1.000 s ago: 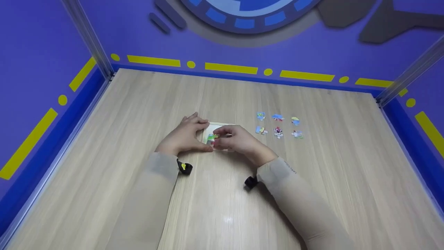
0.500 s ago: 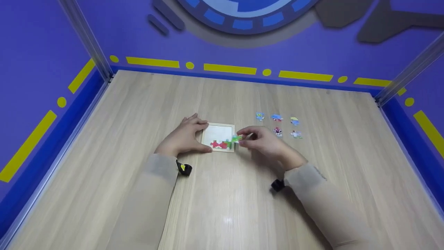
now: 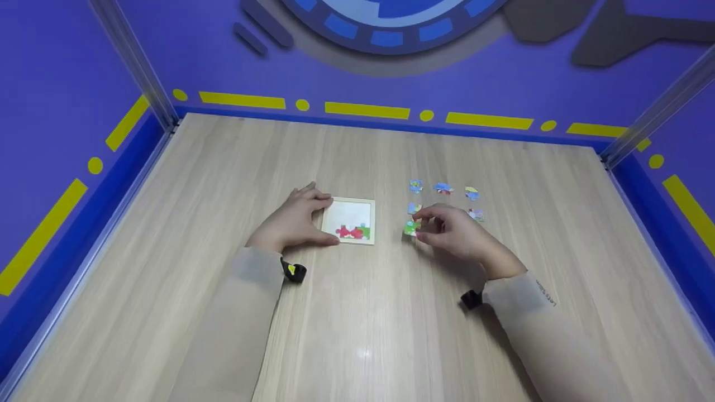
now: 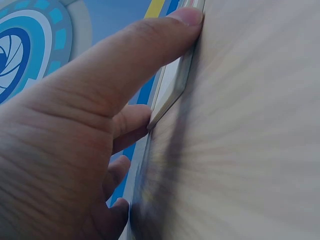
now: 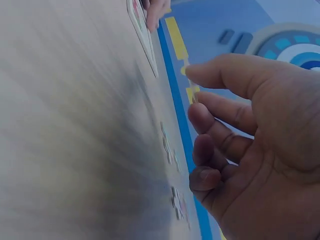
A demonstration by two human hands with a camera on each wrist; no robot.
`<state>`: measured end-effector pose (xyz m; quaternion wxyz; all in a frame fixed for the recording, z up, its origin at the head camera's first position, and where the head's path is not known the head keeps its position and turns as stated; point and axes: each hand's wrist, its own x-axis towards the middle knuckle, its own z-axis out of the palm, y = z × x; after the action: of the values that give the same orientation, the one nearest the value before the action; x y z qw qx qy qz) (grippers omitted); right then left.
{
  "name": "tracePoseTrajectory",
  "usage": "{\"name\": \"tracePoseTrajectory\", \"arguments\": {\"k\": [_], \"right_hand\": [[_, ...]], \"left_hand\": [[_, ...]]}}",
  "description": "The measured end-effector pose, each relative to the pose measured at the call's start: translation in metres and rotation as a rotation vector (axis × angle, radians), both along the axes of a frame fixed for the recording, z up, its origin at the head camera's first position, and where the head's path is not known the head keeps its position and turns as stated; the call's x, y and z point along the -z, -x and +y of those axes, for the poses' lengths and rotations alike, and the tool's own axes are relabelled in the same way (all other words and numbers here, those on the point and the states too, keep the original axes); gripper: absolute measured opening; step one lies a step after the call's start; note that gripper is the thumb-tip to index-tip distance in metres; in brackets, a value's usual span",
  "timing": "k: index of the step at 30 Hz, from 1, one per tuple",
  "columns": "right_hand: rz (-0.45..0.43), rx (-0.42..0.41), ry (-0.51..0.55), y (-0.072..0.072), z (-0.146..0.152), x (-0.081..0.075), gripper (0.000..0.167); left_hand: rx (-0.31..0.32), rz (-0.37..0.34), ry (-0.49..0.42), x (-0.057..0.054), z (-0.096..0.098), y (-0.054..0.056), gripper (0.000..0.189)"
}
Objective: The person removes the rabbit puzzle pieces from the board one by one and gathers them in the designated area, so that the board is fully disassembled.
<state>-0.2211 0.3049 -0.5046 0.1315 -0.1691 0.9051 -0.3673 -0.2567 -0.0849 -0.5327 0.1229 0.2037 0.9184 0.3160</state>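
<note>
A small square puzzle tray (image 3: 372,223) lies on the table with joined red and green pieces (image 3: 351,231) along its near side. My left hand (image 3: 293,218) holds the tray at its left side, thumb at the near corner and a finger at the far one. In the left wrist view, thumb and finger touch the tray's edge (image 4: 172,100). To the right of the tray, my right hand (image 3: 458,234) pinches a green puzzle piece (image 3: 411,228) between thumb and fingertips, above the table. The right wrist view shows that piece only as a thin edge.
Several loose puzzle pieces lie right of the tray: a back row with a blue-red piece (image 3: 443,188) in its middle, and a nearer row with a blue-yellow piece (image 3: 414,207) and a pale piece (image 3: 476,214), partly hidden by my right hand. Purple walls (image 3: 363,84) bound the table.
My right hand has moved right with the green piece, from over the tray's left part to beside the loose pieces, uncovering the tray. My left hand has stayed on the tray.
</note>
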Motion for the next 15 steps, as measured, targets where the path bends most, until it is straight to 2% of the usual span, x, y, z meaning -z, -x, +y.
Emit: {"name": "tracePoseTrajectory", "arguments": {"k": [5, 15], "right_hand": [[0.064, -0.016, -0.045, 0.000, 0.005, 0.004, 0.036], [0.064, -0.037, -0.061, 0.001, 0.008, 0.015, 0.035]], "left_hand": [[-0.016, -0.008, -0.018, 0.000, 0.000, -0.001, 0.106], [0.011, 0.033, 0.010, 0.002, 0.000, -0.001, 0.107]]}}
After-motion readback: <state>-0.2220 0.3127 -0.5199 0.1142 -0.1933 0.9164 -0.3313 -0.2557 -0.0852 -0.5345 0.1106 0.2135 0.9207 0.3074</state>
